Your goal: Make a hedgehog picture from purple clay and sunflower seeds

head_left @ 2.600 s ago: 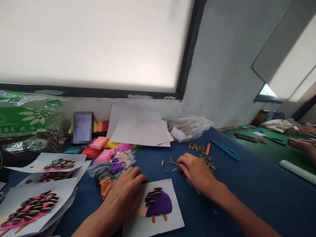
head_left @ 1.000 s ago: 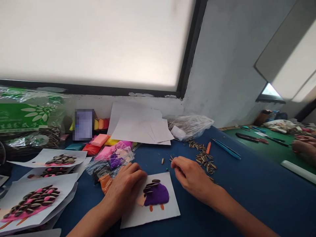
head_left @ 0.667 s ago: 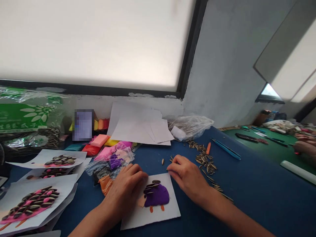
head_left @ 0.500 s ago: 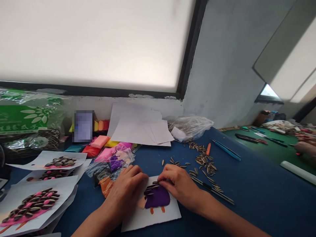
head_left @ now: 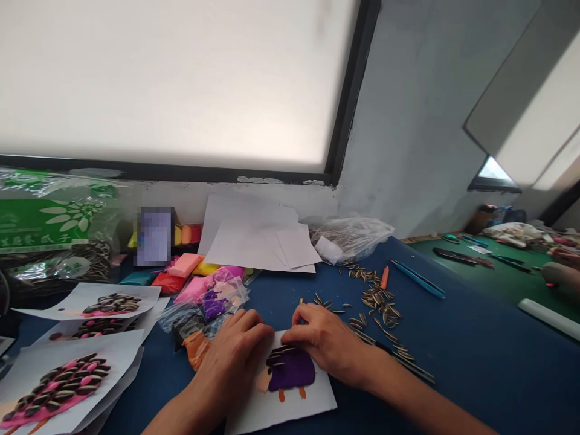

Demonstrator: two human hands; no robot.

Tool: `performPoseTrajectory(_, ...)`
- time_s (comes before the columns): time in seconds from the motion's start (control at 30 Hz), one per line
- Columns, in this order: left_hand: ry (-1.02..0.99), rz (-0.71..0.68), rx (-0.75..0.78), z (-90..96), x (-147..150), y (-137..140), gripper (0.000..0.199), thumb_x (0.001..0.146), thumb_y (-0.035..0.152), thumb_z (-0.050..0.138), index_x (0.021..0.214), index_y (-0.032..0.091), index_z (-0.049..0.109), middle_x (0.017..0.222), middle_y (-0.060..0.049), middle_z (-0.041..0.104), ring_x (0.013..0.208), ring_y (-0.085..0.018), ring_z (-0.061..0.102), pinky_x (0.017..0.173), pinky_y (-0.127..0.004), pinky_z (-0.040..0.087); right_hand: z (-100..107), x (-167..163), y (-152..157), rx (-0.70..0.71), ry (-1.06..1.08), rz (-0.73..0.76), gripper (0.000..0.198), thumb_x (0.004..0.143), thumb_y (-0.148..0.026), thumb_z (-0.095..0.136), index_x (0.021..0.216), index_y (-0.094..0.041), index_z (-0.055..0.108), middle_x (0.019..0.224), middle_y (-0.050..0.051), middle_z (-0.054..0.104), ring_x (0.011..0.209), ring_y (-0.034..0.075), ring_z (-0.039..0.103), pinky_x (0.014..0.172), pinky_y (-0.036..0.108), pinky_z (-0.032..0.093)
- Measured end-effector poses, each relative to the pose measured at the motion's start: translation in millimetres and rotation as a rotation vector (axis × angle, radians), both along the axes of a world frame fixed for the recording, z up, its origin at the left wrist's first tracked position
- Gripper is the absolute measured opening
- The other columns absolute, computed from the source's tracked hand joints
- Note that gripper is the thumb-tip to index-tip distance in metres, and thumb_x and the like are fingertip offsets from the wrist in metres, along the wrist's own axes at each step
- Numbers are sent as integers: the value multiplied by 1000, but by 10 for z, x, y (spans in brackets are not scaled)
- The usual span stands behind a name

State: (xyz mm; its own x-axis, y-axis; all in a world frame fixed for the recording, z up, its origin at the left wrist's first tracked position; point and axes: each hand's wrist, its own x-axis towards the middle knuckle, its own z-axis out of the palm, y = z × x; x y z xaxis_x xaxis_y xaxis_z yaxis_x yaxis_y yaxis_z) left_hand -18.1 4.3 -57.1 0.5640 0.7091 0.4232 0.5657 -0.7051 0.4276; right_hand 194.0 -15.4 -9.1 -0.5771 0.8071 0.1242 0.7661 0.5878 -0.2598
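A white card (head_left: 312, 406) lies in front of me, bearing a flattened purple clay body (head_left: 296, 371) with a peach face and two orange feet. Several striped sunflower seeds (head_left: 277, 357) stick out of the clay's upper left. My left hand (head_left: 235, 353) rests on the card's left side, fingers bent and together, holding it down; its thumb is largely hidden. At the top of the clay, my right hand (head_left: 319, 338) has thumb and forefinger pinched on a seed, mostly covered by the fingers.
Loose sunflower seeds (head_left: 383, 302), tweezers (head_left: 412, 365), an orange stick (head_left: 385, 278) and a blue tool (head_left: 417, 279) lie to the right. Finished seed pictures (head_left: 122, 341) overlap at left. Bagged coloured clay (head_left: 212, 305), white paper (head_left: 258, 241) and a seed bag (head_left: 58, 223) are behind.
My right hand's pinched fingertips have shifted slightly left along the top of the purple clay. The left hand stays on the card. The whole view has shifted a little.
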Motion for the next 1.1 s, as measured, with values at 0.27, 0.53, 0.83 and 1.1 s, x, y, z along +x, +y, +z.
performPoseTrajectory(0.27,14,-17,-5,21,-8,-4,39,102,25,34,84,21,67,81,-5,58,74,-20,52,66,-33,39,102,43,-35,-63,19,9,45,88,2,52,114,-29,73,99,5,60,86,16,56,79,29,44)
performPoseTrajectory(0.53,-5,-15,12,-5,-9,8,38,102,26,35,84,22,68,81,-5,59,75,-20,51,66,-32,39,71,-2,-23,-157,146,-9,45,81,6,52,106,-26,74,104,5,59,96,18,56,87,32,44)
performPoseTrajectory(0.83,68,-41,-15,90,-38,6,36,102,24,35,86,21,68,83,-5,59,75,-21,53,66,-32,41,65,-33,-24,-135,91,-48,41,80,6,53,100,-24,73,104,5,59,95,18,54,86,32,42)
performPoseTrajectory(1.1,79,-38,-35,47,-32,1,37,102,24,33,89,20,67,86,-7,59,78,-23,53,68,-35,41,90,48,-43,-88,99,-76,35,86,1,53,102,-23,74,103,6,59,93,18,55,88,35,42)
